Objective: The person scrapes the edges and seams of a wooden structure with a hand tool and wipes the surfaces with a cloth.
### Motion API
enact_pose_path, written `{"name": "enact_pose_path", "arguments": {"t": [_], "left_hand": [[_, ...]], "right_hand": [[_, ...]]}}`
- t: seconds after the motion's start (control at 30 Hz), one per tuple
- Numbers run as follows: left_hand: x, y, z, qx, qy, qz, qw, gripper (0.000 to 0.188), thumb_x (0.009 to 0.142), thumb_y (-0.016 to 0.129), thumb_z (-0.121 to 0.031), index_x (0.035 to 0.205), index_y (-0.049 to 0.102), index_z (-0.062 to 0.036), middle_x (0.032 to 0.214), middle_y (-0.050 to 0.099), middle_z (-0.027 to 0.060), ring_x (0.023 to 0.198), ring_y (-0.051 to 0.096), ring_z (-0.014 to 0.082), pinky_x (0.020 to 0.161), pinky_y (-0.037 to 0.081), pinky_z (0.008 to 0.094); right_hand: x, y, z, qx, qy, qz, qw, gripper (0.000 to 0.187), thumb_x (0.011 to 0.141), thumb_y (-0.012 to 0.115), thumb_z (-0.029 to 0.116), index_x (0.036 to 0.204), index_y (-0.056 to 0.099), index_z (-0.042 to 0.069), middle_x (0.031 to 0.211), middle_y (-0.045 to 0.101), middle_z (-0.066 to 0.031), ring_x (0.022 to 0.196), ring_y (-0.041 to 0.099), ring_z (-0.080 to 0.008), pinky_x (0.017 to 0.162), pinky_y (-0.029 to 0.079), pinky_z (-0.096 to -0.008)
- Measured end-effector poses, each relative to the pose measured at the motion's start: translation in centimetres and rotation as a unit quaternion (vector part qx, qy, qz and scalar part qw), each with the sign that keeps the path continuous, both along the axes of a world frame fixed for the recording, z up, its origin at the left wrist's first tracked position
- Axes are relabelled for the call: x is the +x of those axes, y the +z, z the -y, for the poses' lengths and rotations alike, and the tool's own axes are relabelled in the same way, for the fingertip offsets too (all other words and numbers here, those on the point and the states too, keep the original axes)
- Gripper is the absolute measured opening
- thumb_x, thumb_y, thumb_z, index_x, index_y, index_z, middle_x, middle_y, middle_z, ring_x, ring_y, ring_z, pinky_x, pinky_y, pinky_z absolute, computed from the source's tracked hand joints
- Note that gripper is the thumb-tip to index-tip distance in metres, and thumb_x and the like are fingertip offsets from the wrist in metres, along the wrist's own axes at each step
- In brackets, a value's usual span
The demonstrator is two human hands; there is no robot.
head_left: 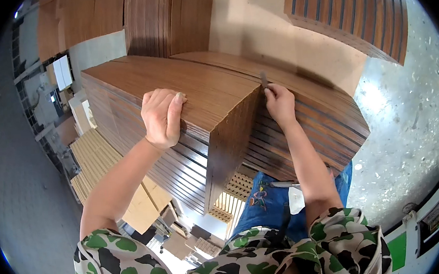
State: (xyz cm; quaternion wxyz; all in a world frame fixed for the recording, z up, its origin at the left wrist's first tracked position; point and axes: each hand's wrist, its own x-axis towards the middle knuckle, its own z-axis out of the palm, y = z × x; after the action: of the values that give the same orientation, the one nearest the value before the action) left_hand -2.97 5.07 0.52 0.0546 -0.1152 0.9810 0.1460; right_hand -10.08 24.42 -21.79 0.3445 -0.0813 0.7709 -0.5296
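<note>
My left hand [162, 118] is closed over the near long edge of a brown wood-grain panel piece [195, 92], its thumb lying on top. Dark parallel lines run along that piece's side. At the piece's right corner, my right hand [280, 101] pinches a thin, flat, dark strip [263, 79] that looks like a blade; its lower part is hidden in the fingers. Just beneath this hand, a second brown piece with dark grooves [306, 125] sits beside the first, a narrow gap between their top surfaces.
More brown panels [148, 21] stand at the far side, and a striped brown stack [349, 11] is at the far right on a tan board [251, 21]. Perforated tan pieces [94, 152] lie lower left. Grey floor [390, 139] extends along the right.
</note>
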Motion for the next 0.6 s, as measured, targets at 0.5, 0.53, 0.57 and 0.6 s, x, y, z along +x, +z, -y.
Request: {"name": "enact_pose_path", "arguments": {"t": [0.5,0.53,0.57,0.6], "left_hand": [[0.4,-0.5,0.2,-0.003,-0.015,-0.02,1.0,0.03,0.096,0.042,-0.011,0.081,0.063,0.0025,0.083,0.067,0.0129,0.079,0.06,0.0273,0.077,0.04,0.036],[0.3,-0.4,0.3,-0.007,-0.017,-0.023,1.0,0.03,0.096,0.042,-0.011,0.081,0.064,0.0025,0.082,0.067,0.0129,0.079,0.06,0.0273,0.077,0.04,0.0359],[0.8,-0.2,0.5,-0.011,-0.013,-0.02,1.0,0.029,0.096,0.042,-0.011,0.081,0.064,0.0025,0.082,0.067,0.0129,0.078,0.06,0.0272,0.077,0.04,0.0359],[1.4,0.5,0.6,-0.017,-0.008,-0.016,1.0,0.029,0.096,0.043,-0.011,0.081,0.064,0.0025,0.082,0.067,0.0129,0.078,0.06,0.0272,0.077,0.04,0.0358]], "right_hand": [[1.2,0.7,0.4,-0.04,0.009,-0.102,0.994,0.009,0.082,0.062,0.006,0.089,0.065,-0.001,0.075,0.063,-0.0188,0.072,0.062,-0.0375,0.068,0.05,-0.0446],[2.0,2.1,0.9,-0.043,0.003,-0.142,0.989,0.009,0.081,0.062,0.004,0.089,0.065,-0.001,0.078,0.064,-0.0195,0.075,0.062,-0.0389,0.069,0.05,-0.0454],[2.8,5.3,1.3,-0.083,-0.011,-0.185,0.979,0.009,0.079,0.06,0.002,0.088,0.063,0.0,0.081,0.063,-0.0187,0.077,0.061,-0.0383,0.07,0.05,-0.0458],[2.5,9.5,1.0,-0.132,0.03,-0.168,0.976,0.01,0.078,0.06,0.001,0.088,0.062,0.0,0.08,0.062,-0.0169,0.077,0.06,-0.0374,0.072,0.05,-0.0454]]}}
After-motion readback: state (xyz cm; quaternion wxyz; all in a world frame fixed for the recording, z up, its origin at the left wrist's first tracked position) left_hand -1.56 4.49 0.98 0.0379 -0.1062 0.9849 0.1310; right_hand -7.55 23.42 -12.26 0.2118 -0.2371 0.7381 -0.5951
